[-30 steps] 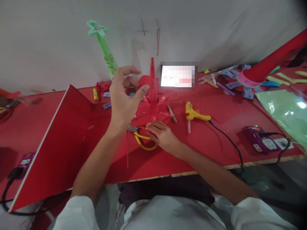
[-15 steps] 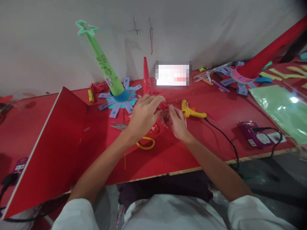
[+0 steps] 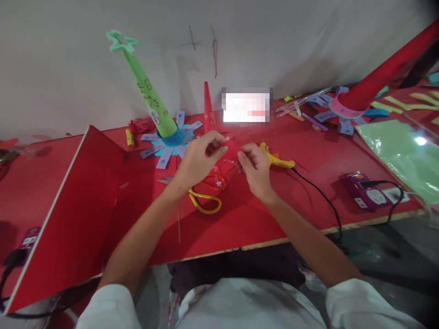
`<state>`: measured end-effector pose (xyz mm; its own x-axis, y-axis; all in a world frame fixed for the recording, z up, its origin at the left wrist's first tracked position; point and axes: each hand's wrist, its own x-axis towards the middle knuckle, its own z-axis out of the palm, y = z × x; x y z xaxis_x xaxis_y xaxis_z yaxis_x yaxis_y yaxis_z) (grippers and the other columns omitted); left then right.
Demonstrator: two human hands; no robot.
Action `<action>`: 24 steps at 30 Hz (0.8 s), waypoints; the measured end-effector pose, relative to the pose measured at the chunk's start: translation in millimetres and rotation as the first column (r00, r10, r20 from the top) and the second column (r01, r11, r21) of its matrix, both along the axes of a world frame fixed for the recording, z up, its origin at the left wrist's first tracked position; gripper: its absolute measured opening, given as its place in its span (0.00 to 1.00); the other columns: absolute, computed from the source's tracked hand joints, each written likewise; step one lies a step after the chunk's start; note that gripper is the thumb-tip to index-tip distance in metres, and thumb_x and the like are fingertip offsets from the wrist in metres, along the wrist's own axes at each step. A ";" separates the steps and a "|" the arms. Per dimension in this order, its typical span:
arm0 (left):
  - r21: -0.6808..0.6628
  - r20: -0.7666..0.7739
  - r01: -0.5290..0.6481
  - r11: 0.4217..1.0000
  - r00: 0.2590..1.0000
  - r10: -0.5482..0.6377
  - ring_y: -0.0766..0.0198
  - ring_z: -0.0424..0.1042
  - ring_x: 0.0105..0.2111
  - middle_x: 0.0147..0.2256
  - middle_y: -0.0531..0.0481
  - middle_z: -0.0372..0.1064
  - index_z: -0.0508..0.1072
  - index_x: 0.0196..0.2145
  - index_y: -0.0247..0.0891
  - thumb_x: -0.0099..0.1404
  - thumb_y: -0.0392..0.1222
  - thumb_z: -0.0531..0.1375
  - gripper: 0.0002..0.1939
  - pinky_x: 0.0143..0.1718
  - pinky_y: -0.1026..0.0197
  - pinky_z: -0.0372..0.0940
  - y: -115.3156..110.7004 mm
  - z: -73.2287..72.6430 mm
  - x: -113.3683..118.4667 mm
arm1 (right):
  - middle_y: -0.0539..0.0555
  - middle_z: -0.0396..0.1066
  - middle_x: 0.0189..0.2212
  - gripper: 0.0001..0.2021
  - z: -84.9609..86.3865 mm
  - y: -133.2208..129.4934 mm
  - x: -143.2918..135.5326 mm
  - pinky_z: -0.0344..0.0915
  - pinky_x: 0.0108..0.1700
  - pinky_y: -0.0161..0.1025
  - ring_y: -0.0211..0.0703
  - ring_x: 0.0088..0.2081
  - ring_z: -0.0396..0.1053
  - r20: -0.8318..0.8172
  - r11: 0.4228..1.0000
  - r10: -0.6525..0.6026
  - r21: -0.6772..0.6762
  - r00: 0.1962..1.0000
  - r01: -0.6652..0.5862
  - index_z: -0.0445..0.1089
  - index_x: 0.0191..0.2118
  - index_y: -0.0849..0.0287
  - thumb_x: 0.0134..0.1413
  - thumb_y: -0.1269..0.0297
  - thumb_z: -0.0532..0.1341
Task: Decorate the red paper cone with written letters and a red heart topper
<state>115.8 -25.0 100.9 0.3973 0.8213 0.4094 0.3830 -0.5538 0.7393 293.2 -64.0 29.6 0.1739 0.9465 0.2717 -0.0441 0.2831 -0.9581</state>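
A small piece of red paper (image 3: 233, 150) is stretched between my two hands above the table. My left hand (image 3: 203, 155) pinches its left edge between thumb and fingers. On the opposite edge, my right hand (image 3: 255, 167) grips it with thumb and fingertips. Below my left hand lie scissors (image 3: 207, 211) with one yellow and one red handle, their blades partly hidden by my wrist. Behind my hands stands a red paper cone (image 3: 208, 107) with white marks. A yellow hot glue gun (image 3: 283, 163) lies just right of my right hand.
A green paper cone (image 3: 151, 98) on a strip-petalled base stands at the back left. At left, a red board (image 3: 68, 219) stands upright. A purple power box (image 3: 365, 194) with cables sits at right, near a green plastic-wrapped sheet (image 3: 401, 155). A lit screen (image 3: 245, 107) leans by the wall.
The red paper now shows more broadly between my hands, which have turned and moved slightly apart. My left hand uncovers more of the scissors' handles.
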 end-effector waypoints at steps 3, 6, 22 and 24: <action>-0.033 -0.015 0.036 0.999 0.999 -0.036 0.66 0.71 0.33 0.33 0.53 0.74 0.72 0.38 0.41 0.69 0.34 0.62 0.04 0.37 0.60 0.66 4.3 -4.3 -2.5 | 0.47 0.67 0.29 0.17 0.5 -1.6 1.5 0.61 0.30 0.38 0.36 0.27 0.65 0.028 0.997 -0.067 0.049 0.997 0.066 0.68 0.40 0.52 0.68 0.44 0.65; -0.047 -0.031 0.058 0.997 0.998 -0.059 0.66 0.70 0.33 0.33 0.54 0.73 0.71 0.39 0.41 0.67 0.32 0.62 0.06 0.37 0.60 0.65 6.8 -8.1 -3.7 | 0.47 0.68 0.28 0.17 0.8 -2.6 2.9 0.61 0.30 0.38 0.34 0.25 0.63 0.063 0.995 -0.084 0.051 0.995 0.080 0.68 0.41 0.52 0.70 0.43 0.64; -0.138 -0.015 0.083 0.987 0.996 -0.086 0.63 0.76 0.32 0.30 0.51 0.76 0.75 0.36 0.39 0.74 0.40 0.59 0.08 0.39 0.58 0.68 14.6 -9.2 -8.0 | 0.47 0.68 0.27 0.18 -8.5 5.0 6.5 0.64 0.28 0.39 0.38 0.25 0.64 0.029 0.994 -0.099 0.051 0.995 0.098 0.73 0.41 0.50 0.67 0.40 0.65; -0.115 -0.039 0.056 0.992 0.997 -0.061 0.63 0.75 0.32 0.30 0.51 0.76 0.76 0.36 0.40 0.74 0.40 0.60 0.08 0.38 0.58 0.67 15.2 -9.8 -8.8 | 0.47 0.68 0.27 0.18 -8.5 5.2 6.3 0.65 0.29 0.39 0.38 0.25 0.64 0.038 0.993 -0.105 0.048 0.994 0.103 0.73 0.41 0.50 0.67 0.40 0.65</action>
<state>107.0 -9.9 91.1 0.4608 0.8366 0.2963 0.3850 -0.4892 0.7826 299.5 -58.7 21.1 0.2591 0.9102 0.3231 0.0262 0.3278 -0.9444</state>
